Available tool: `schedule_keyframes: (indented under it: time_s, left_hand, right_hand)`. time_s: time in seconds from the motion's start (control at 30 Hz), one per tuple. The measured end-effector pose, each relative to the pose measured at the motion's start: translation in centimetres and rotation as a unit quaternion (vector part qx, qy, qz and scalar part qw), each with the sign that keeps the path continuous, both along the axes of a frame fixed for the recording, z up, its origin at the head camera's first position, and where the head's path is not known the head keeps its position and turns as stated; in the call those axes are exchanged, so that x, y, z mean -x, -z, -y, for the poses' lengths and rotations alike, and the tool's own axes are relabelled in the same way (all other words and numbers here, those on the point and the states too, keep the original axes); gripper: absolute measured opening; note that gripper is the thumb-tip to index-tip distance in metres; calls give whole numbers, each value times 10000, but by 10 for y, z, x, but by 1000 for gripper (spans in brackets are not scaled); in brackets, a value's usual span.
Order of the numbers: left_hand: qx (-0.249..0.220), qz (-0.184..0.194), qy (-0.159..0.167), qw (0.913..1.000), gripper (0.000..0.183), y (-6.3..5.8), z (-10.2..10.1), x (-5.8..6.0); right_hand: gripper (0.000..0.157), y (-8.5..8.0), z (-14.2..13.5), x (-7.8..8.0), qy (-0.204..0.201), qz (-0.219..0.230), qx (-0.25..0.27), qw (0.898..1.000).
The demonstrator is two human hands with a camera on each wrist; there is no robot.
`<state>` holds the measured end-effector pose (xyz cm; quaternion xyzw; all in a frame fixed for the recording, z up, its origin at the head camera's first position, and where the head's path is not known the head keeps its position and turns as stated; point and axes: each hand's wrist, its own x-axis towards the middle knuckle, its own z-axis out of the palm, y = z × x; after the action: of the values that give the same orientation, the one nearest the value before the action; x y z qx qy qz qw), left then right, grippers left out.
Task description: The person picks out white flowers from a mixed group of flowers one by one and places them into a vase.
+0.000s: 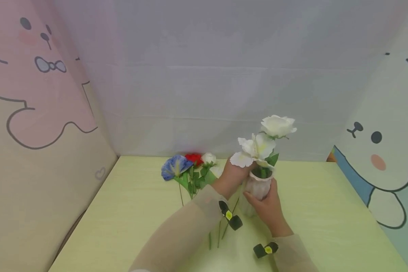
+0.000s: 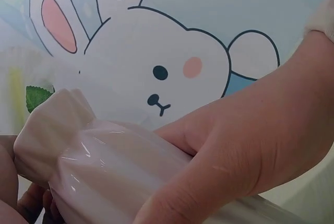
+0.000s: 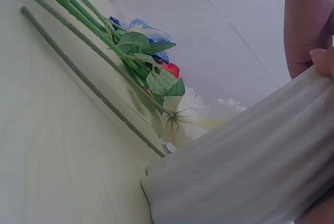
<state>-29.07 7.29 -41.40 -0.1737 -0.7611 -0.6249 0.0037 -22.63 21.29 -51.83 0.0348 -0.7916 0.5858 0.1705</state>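
My right hand (image 1: 270,207) grips the side of a white ridged vase (image 1: 258,187), thumb across its front. The left wrist view shows the vase's fluted neck (image 2: 57,125) close up. Out of its mouth rise a white rose (image 1: 278,125) and, lower, a white flower with wide ruffled petals (image 1: 258,145). My left hand (image 1: 232,177) is at the left of the vase's rim, right beneath those petals. Petals and vase hide its fingertips, and I cannot tell what they hold. Green leaves (image 1: 273,159) show beside the rim.
Left of the vase, on the pale yellow table (image 1: 122,215), lie a blue flower (image 1: 176,167), a red flower (image 1: 194,158) and a white rosebud (image 1: 209,158). Their long stems (image 3: 78,20) reach toward the front. Another white flower (image 3: 195,119) lies near the vase. Fabric walls (image 1: 207,94) surround the table.
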Motion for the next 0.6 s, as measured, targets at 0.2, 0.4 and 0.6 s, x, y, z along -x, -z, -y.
schedule_keyframes:
  time_s: [0.2,0.4,0.6]
  left_hand:
    - [-798,1113,-47,9906,36,2,0,-3]
    - [-946,1321,-225,9864,36,5,8,-9]
    - [-1443,1164,-432,9817,21,27,27,-24]
  right_hand:
    - [92,1,0,1,63,106,-40,9999]
    - [87,-14,6,-5,122,215,-34,9997]
    - [82,-34,14,-15,62,-2,60,10000]
